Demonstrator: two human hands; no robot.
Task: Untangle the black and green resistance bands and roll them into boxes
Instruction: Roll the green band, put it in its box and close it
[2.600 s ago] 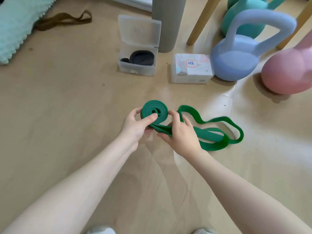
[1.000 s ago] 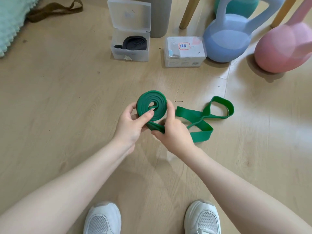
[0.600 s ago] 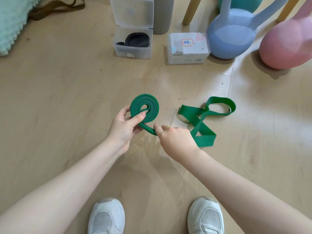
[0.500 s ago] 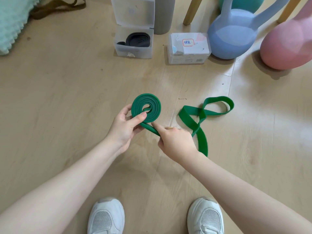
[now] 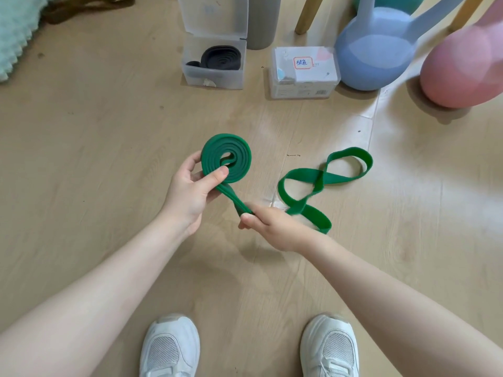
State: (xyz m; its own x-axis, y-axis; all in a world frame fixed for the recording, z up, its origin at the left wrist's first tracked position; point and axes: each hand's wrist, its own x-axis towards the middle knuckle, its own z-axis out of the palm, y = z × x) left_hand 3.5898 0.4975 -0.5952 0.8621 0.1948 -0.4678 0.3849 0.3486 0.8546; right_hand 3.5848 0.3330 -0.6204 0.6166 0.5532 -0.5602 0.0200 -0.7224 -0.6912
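A green resistance band (image 5: 238,161) is partly rolled into a flat coil, pinched between the thumb and fingers of my left hand (image 5: 190,194). Its loose tail runs down to my right hand (image 5: 275,227), which grips it, then twists in a figure-eight over the floor to the right. A black band (image 5: 220,57) lies coiled inside an open clear box (image 5: 215,77) at the back. Beside it stands a closed box with a red-framed label (image 5: 303,72).
Blue (image 5: 378,53) and pink (image 5: 462,69) kettlebells stand at the back right, with wooden legs (image 5: 307,14) and a grey cylinder (image 5: 262,20) behind the boxes. A brown strap (image 5: 89,6) and a mint cushion (image 5: 13,34) lie at the back left. My white shoes (image 5: 170,346) show below.
My right hand has slid down the tail, away from the coil, pulling that stretch straight. The loose end has shifted into a figure-eight on the floor. The coil stays in my left hand.
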